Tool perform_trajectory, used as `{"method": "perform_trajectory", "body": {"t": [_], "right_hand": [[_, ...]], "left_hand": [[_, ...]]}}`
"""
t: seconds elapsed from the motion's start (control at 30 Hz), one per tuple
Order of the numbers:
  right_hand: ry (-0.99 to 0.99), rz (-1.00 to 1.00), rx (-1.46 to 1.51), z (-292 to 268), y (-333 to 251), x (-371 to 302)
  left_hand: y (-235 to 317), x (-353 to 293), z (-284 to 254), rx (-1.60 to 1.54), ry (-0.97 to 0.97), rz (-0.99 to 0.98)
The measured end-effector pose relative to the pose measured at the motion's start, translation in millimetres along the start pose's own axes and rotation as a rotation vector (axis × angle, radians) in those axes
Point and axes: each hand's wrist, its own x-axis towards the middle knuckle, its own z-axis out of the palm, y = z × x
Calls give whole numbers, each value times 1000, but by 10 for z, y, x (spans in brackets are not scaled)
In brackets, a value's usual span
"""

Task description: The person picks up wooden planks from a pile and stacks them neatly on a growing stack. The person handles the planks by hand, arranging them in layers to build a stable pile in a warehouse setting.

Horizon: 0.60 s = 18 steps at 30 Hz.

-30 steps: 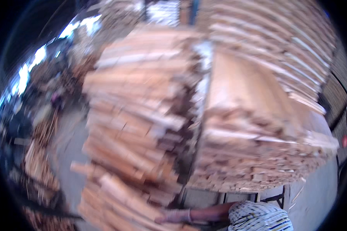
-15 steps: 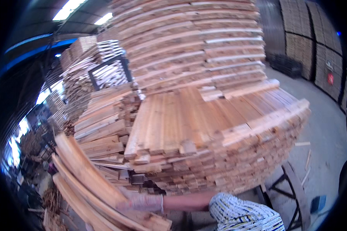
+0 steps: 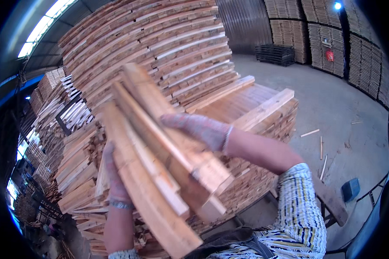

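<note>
Several loose wooden boards (image 3: 145,192) are held up as a bundle in front of me, slanting from the upper left to the lower right. My left hand (image 3: 113,175), in a knitted glove, is closed against the bundle's left side, its fingers partly hidden behind the boards. Across the right side lies my gloved right hand (image 3: 201,129), closed over the outermost board. The boards overlap unevenly, with gaps between some of them. Behind the bundle is a low stack of boards (image 3: 285,123), with two pale strips lying across its top.
A tall layered board stack (image 3: 138,47) rises behind the low one. Loosely piled boards (image 3: 75,172) are at the left. On the right, the grey floor (image 3: 281,84) has scattered wood slivers and a blue box (image 3: 350,190). Black pallets (image 3: 275,55) stand farther back.
The boards have been lifted from the lower left to the middle, in front of the stacks. My left hand has come into clear sight. The view has turned right.
</note>
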Motion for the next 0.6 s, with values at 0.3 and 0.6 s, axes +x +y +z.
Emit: {"method": "perform_trajectory", "body": {"t": [0.3,0.6], "right_hand": [[409,203,-566,-2798,-1153,98],[571,265,-985,-4607,-1023,-135]], "left_hand": [[-1660,2250,1372,136,160,-402],[-2244,2780,1375,268,108,-378]]}}
